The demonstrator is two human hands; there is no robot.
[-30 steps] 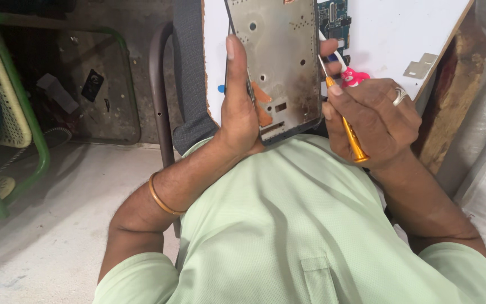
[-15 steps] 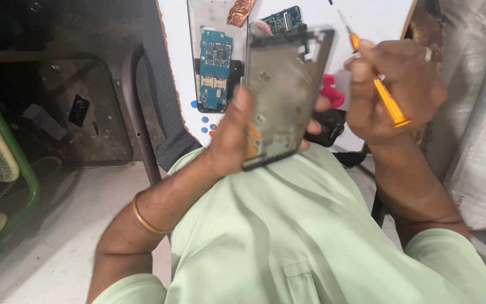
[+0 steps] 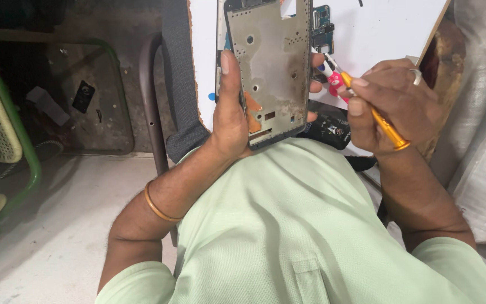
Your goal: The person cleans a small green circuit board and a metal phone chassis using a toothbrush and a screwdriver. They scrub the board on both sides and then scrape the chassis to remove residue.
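Left hand clamps the thin, rigid, fragile phone frame by its edges; right hand, beside it, pinches an orange screwdriver.

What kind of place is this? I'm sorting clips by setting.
Likely a small phone-repair spot: the left hand holds a stripped phone frame, the right hand an orange screwdriver, with a circuit board on a white board.

Pale green shirt, gold bangle, silver ring.
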